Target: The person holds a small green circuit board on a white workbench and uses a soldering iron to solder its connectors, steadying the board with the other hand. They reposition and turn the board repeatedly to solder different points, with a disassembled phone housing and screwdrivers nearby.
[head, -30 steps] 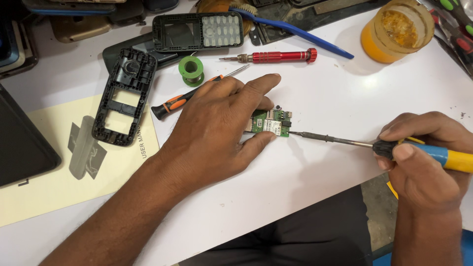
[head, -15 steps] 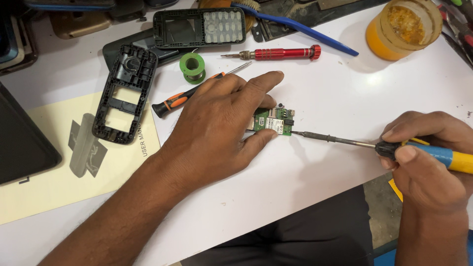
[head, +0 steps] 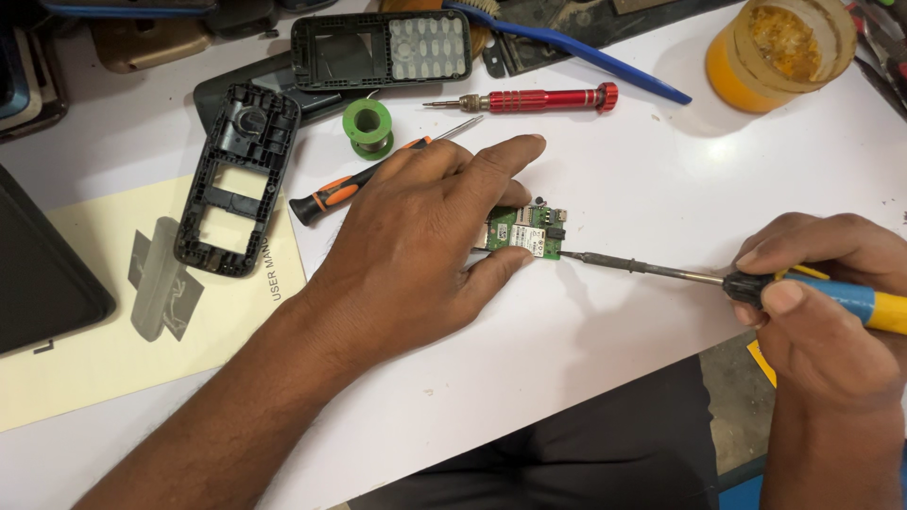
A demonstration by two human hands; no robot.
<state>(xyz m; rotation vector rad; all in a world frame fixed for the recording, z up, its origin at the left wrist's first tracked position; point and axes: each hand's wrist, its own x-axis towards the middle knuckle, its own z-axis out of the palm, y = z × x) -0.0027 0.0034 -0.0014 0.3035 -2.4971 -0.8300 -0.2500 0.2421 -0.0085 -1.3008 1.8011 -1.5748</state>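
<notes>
On the white bench [head: 605, 378] lie two screwdrivers: a red-handled one [head: 529, 98] and a black-and-orange one [head: 364, 181]. There are two black phone shells: a bare back frame [head: 236, 175] resting partly on a pale yellow manual sheet [head: 104, 349], and a front frame with a grey keypad [head: 383, 49]. One green spool of solder wire [head: 367, 126] stands between them, one blue-handled brush [head: 576, 49] lies at the far edge, and one round orange tub of flux [head: 779, 52] sits at the far right corner.

There is one small green circuit board [head: 529, 229], flat on the bench near its middle, with silvery and white parts on top. The left hand [head: 425, 236] grips it, thumb at its near edge and fingers spread over its far side. One soldering iron [head: 756, 283], with a dark metal shaft and a blue-and-yellow handle, is clenched in the right hand [head: 831, 312]; its tip touches the board's right edge.

The bench is plain, smooth and brightly lit. A dark flat device [head: 38, 274] lies at its left edge. Past the near edge, dark cloth and a bit of grey floor show.
</notes>
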